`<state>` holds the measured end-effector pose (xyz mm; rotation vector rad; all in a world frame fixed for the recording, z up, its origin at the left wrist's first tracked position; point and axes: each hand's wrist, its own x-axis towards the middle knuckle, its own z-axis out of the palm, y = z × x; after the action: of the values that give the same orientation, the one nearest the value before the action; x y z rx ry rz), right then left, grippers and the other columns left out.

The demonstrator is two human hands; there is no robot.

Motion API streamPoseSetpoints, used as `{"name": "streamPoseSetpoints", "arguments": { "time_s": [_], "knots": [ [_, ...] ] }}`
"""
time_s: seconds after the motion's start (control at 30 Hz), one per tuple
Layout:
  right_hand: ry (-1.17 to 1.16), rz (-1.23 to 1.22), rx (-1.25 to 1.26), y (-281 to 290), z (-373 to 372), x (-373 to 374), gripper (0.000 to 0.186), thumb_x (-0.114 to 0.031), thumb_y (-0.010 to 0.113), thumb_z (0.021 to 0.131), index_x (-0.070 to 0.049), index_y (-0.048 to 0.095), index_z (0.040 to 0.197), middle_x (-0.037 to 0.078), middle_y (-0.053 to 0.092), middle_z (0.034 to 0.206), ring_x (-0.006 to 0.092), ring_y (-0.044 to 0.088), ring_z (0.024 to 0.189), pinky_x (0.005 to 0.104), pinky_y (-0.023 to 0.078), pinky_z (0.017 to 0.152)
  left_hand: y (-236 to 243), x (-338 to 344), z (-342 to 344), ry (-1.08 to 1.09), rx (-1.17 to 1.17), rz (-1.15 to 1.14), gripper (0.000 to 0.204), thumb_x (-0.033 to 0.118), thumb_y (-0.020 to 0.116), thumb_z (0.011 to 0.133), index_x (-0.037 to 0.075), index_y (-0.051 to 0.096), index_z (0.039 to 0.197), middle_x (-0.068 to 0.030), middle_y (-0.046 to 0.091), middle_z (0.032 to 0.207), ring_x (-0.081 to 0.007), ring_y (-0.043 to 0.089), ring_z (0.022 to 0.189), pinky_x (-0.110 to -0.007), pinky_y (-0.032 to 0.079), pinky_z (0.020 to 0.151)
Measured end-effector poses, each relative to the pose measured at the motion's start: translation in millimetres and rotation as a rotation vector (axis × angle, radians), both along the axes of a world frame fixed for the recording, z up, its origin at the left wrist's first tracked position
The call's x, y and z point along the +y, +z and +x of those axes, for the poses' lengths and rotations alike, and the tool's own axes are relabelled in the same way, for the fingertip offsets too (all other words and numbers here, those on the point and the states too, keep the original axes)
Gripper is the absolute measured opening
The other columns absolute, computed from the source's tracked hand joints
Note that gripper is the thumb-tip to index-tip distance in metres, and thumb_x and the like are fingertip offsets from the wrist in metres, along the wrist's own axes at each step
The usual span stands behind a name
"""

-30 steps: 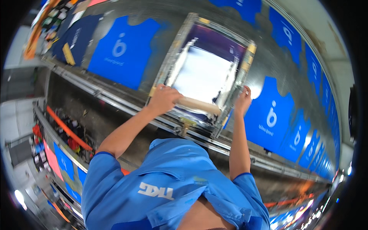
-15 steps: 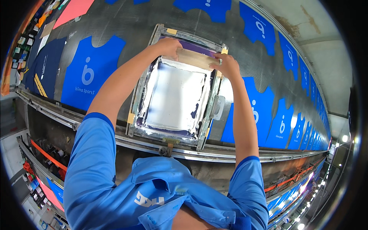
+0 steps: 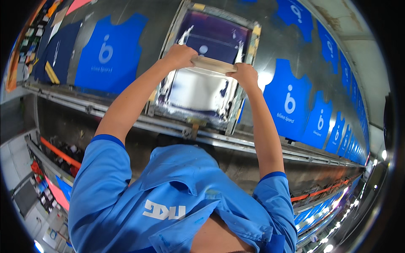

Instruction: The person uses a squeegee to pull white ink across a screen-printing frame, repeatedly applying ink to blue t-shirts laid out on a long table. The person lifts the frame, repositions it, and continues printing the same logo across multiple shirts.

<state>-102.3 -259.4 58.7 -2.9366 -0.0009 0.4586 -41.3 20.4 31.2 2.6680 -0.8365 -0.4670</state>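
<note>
A wooden squeegee (image 3: 214, 64) lies crosswise over a framed printing screen (image 3: 256, 33). My left hand (image 3: 180, 57) is closed round its left end, and my right hand (image 3: 245, 76) grips the right end. White ink (image 3: 195, 90) covers the mesh on the near side of the squeegee. Beyond it the mesh shows dark purple, with a pale round dot and white smears along both sides. The squeegee's lower edge is hidden by its wooden handle and my fingers.
The screen stands on a long dark table with a metal rail (image 3: 168, 127) along its near edge. A blue printed garment panel (image 3: 110, 52) lies to the left, and another blue panel (image 3: 289, 101) to the right, with several more beyond. Dark navy pieces (image 3: 59, 55) lie at far left.
Both hands have drawn the squeegee from the screen's far end toward me, to about its middle. Dark mesh now shows behind it. The whole view has shifted, too.
</note>
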Motion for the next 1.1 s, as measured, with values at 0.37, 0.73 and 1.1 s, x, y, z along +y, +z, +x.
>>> {"name": "streamPoseSetpoints", "arguments": {
  "time_s": [0.37, 0.73, 1.1],
  "knots": [
    [0.167, 0.101, -0.096, -10.7, -120.7, 22.9, 0.031, -0.031, 0.088, 0.069, -0.011, 0.078, 0.091, 0.011, 0.072, 0.08, 0.0293, 0.07, 0.086, 0.0429, 0.057, 0.074, -14.9, 37.2, -129.8, 0.01, 0.014, -0.047, 0.019, 0.028, 0.079, 0.077, 0.021, 0.076, 0.094, -0.0026, 0.074, 0.087, -0.0256, 0.071, 0.084, -0.042, 0.048, 0.079],
    [0.005, 0.002, -0.118, 17.5, 115.9, -39.5, 0.057, -0.046, 0.088, 0.065, -0.01, 0.078, 0.107, 0.015, 0.075, 0.095, 0.0323, 0.072, 0.095, 0.0417, 0.056, 0.084, 17.3, -35.6, 125.9, 0.017, -0.072, -0.009, 0.052, 0.038, 0.087, 0.065, 0.016, 0.077, 0.111, -0.0175, 0.075, 0.099, -0.0351, 0.072, 0.095, -0.045, 0.055, 0.088],
    [0.008, -0.018, -0.101, -4.0, 127.9, -51.2, 0.061, -0.049, 0.087, 0.065, -0.009, 0.076, 0.11, 0.014, 0.075, 0.099, 0.0326, 0.07, 0.1, 0.0442, 0.056, 0.088, 5.3, -47.0, 141.9, -0.004, -0.03, 0.067, 0.059, 0.038, 0.087, 0.066, 0.015, 0.074, 0.12, -0.0159, 0.076, 0.104, -0.0327, 0.071, 0.101, -0.045, 0.053, 0.094]
  ]
}}
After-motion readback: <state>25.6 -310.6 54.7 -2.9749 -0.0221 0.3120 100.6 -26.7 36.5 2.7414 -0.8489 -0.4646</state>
